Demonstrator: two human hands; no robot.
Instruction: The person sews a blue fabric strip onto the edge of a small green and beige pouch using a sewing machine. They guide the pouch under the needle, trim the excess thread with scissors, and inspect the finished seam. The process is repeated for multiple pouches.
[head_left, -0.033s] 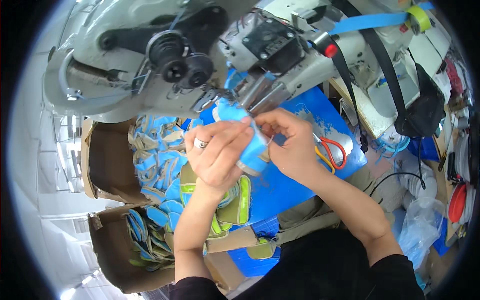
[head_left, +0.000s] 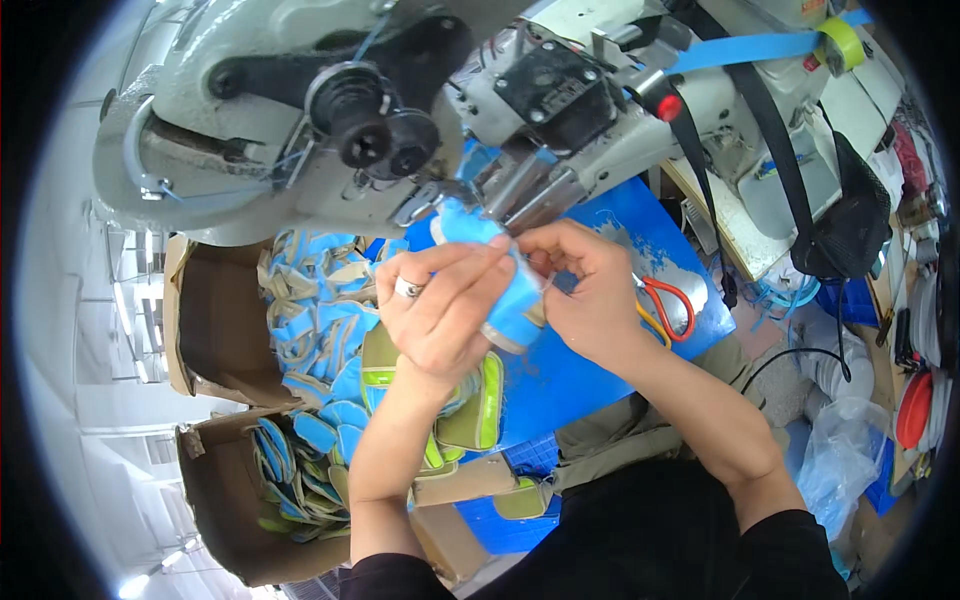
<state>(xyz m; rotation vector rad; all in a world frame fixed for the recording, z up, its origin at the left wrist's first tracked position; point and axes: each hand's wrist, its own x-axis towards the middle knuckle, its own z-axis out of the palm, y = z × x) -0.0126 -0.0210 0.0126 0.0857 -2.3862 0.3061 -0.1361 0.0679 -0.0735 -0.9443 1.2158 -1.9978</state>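
Note:
A blue fabric piece with a beige edge is pinched in both hands, just below the sewing machine's working end. My left hand, with a ring on one finger, is closed over the piece's left side. On its right edge, the fingers of my right hand are bent and pressed together. The upper end of the piece reaches up to the metal parts of the machine. My fingers cover part of the fabric, and the exact stitching point is hidden.
Scissors with red and yellow handles lie on the blue work surface, right of my hands. At the left, two cardboard boxes stand beside heaped blue-and-beige pieces. Green-trimmed pieces lie by my left forearm. Blue tape runs at upper right.
The machine and both hands appear slightly farther right in the picture. Both hands keep the same hold on the fabric piece.

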